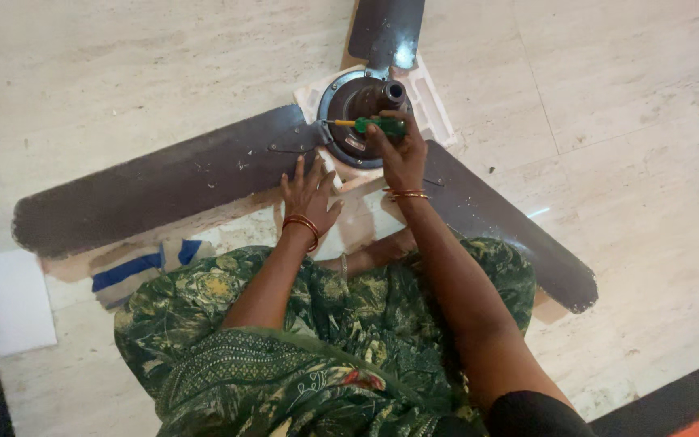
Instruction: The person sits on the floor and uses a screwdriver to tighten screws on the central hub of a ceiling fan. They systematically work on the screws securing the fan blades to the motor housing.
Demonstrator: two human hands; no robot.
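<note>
A dark brown ceiling fan lies on the pale stone floor, its motor hub resting on a white block. Three blades spread out: one to the left, one to the top, one to the lower right. My right hand grips a green-handled screwdriver, whose yellow shaft points left onto the hub's rim. My left hand lies flat, fingers spread, on the root of the left blade beside the hub. Both wrists wear bangles.
I sit on the floor in a green patterned garment, one foot showing under the fan. A blue cloth strip lies under the left blade. A white flat piece sits at the far left. Dark edges border the lower corners.
</note>
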